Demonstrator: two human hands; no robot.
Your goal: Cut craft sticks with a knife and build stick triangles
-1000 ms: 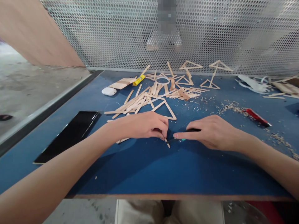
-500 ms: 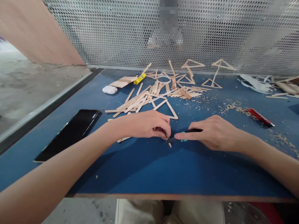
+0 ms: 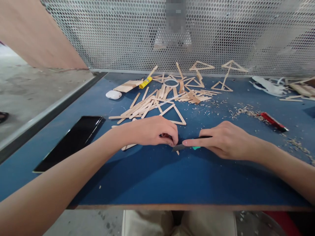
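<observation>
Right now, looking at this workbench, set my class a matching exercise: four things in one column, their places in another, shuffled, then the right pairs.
Things:
1. phone
2. glue stick
3. knife
4. red cutter

Places:
A. in the right hand
B. far right, beside the shavings
C. near left, lying flat
D. far side, next to a stack of sticks

Pairs: 1-C, 2-D, 3-A, 4-B
</observation>
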